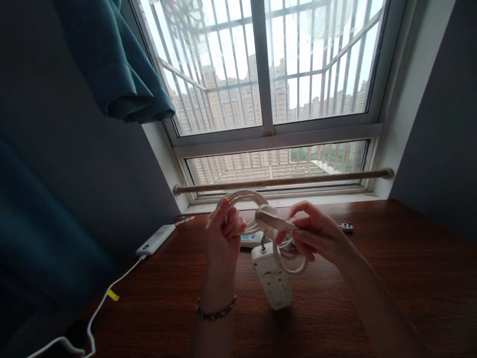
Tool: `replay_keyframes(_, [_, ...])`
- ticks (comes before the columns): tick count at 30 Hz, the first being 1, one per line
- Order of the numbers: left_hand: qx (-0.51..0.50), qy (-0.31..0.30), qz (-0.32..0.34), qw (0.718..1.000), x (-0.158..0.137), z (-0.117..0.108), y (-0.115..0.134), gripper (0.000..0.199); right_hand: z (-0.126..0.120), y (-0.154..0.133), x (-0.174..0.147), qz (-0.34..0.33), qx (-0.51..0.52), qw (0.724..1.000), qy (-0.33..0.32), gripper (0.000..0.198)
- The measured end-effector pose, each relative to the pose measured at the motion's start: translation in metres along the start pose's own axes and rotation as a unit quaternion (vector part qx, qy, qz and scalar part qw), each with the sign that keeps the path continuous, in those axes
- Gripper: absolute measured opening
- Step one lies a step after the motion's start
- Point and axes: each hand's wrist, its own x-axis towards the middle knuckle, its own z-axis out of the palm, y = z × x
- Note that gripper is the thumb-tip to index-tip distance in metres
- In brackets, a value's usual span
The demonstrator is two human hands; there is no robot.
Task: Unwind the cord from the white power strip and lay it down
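Observation:
My left hand [230, 223] is closed around a coiled white power cord [248, 195], whose loops stick out to the right of the fist. Between the fingers of my right hand [313, 231] is the white plug [274, 219] at the cord's end, pinched near its ribbed cable neck, with the plug's head turned left toward the coil. A loop of cord droops below the right fingers. Beneath the coil hangs or stands a white power strip [271, 278] with dark socket slots; I cannot tell whether it touches the table.
Behind the hands lies another white strip [250, 240] with bluish sockets, partly hidden. A white power strip or adapter [155, 240] with a cable [112, 286] lies at left on the brown wooden table [167, 308]. A small plug [346, 227] sits at right. A horizontal bar [298, 180] crosses the window.

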Motion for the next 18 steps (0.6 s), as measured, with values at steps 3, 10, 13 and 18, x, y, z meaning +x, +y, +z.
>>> replay_keyframes(3, [0.024,-0.016,0.034,0.999,-0.005,0.003,0.000,0.043,0.004,0.004,0.006,0.011,-0.019,0.999,0.023,0.020])
replay_keyframes(10, [0.066,-0.039,0.093,0.993,-0.011,0.005,0.000,0.046,0.017,0.008,0.004,0.027,-0.112,0.989,0.091,0.027])
replay_keyframes(13, [0.090,-0.040,0.108,0.989,-0.012,0.005,-0.002,0.048,0.017,0.008,-0.002,-0.005,-0.264,0.961,0.079,0.022])
replay_keyframes(18, [0.153,-0.062,0.119,0.979,-0.019,0.004,-0.006,0.046,0.017,0.007,-0.005,-0.095,-0.459,0.880,0.081,0.014])
